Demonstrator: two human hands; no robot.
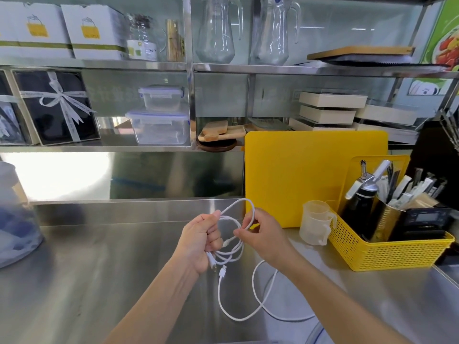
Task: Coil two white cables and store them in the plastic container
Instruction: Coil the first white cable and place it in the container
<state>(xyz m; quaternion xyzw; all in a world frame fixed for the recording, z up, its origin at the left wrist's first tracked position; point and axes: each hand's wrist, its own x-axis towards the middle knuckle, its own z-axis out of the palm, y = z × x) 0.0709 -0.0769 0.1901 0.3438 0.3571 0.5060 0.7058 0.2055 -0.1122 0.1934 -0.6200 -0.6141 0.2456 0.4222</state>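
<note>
My left hand (198,240) is closed around a bundle of white cable loops (234,253) held above the steel counter. My right hand (260,232) pinches a strand of the same white cable near the top loop. A USB plug (222,271) dangles below my left hand. More white cable (260,304) trails in a loose loop on the counter between my forearms. I cannot tell whether the loops belong to one cable or two. Two clear plastic containers with lids stand stacked on the lower shelf, the larger one (159,127) under the smaller one (161,98).
A yellow cutting board (298,175) leans against the back wall. A yellow perforated basket (387,254) with utensils and a black bottle stands at the right, with a translucent measuring cup (315,223) beside it. A plastic-wrapped jug (15,219) stands at the left. Shelves hold glass pitchers and boxes.
</note>
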